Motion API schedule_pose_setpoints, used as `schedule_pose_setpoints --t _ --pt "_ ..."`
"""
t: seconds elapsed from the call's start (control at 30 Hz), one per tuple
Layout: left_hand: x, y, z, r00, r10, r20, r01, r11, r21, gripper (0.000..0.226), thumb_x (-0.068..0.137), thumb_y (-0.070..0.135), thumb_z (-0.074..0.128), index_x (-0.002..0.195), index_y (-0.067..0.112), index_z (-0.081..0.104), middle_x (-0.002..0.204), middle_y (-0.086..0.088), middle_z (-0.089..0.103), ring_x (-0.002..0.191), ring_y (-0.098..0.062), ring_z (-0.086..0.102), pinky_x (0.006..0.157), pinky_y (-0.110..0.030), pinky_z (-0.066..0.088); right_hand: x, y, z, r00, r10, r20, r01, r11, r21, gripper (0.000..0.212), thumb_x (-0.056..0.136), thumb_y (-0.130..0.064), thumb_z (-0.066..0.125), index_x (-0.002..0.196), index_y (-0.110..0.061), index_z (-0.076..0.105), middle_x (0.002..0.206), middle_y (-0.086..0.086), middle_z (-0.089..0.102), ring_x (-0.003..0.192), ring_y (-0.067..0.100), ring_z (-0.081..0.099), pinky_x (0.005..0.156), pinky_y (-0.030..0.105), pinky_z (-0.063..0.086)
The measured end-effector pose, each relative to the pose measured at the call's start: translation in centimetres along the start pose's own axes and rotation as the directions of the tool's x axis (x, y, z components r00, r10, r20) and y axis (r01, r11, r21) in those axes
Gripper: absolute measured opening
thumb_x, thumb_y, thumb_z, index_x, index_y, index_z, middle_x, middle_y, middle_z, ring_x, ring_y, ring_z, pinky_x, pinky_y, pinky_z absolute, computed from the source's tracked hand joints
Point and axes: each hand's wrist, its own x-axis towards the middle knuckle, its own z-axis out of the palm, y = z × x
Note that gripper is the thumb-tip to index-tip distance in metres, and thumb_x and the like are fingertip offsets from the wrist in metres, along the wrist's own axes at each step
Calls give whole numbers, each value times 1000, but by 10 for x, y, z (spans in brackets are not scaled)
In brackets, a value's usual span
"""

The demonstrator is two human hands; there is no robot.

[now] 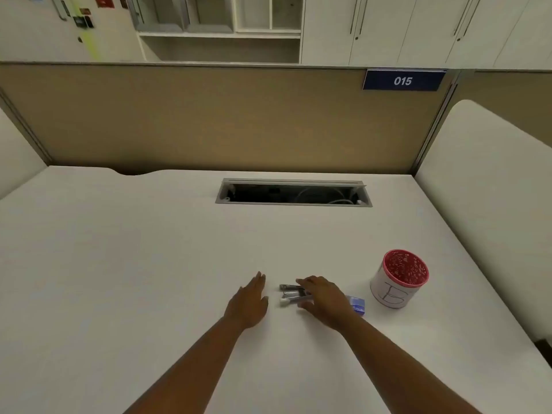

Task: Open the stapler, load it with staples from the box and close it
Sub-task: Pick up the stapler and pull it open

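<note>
While my open left hand point(248, 300) waits beside it, stapler point(291, 292) lies crosswise under my right hand point(321, 297); grip unclear.

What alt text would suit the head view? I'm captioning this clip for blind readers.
A person's right hand rests over a silver stapler on a white desk, while the left hand lies open beside it. A small blue box and a red-rimmed pen cup sit to the right.

Single head view, above the desk point(149, 249), facing forward and down, seemingly arm's reach
</note>
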Motion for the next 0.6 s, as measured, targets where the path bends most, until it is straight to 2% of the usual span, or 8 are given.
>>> schedule_pose_setpoints --t 0.13,0.27,0.33,0.4,0.5,0.6 --pt "1 -5 9 1000 15 -10 -14 1000 26 56 98 22 32 149 13 11 160 1 2 146 -11 7 119 -28 8 5 -3 8 1000 11 9 -11 998 -54 46 90 -24 52 135 -19 42 131 4 50 119 23 45 97 32 37" --pt "4 -8 15 999 19 -27 -19 1000 8 54 98 22 33 148 14 15 160 0 5 146 -12 7 118 -28 5 7 -5 15 998 57 -26 -56 998 7 31 93 -23 47 123 -16 51 121 7 53 110 22 48 90 32 42" --pt "7 -7 15 999 11 -45 -15 997 -82 52 98 22 37 147 13 22 158 -1 13 146 -13 12 117 -28 6 7 -5 18 998 52 -43 -51 998 25 30 93 -23 47 121 -15 53 119 7 55 108 22 48 88 31 41" --pt "7 -2 11 994 -23 -106 -4 969 -246 47 97 19 41 142 12 34 154 -4 28 144 -15 23 116 -25 14 7 -8 18 996 57 -64 -51 994 97 28 93 -22 48 119 -15 55 115 8 56 106 23 49 86 28 40" --pt "6 6 1 971 -138 -194 3 822 -570 37 95 17 46 132 10 51 141 -7 50 133 -17 42 107 -20 28 5 -14 12 987 112 -111 -71 945 320 26 91 -20 54 115 -15 60 102 7 58 95 21 53 76 26 37" --pt "7 14 -9 965 -242 -99 39 510 -859 36 94 17 49 127 7 56 126 -10 60 119 -21 53 104 -29 39 4 -19 0 984 155 -85 -82 826 557 29 91 -20 57 119 -15 60 98 6 64 84 15 54 73 22 40"
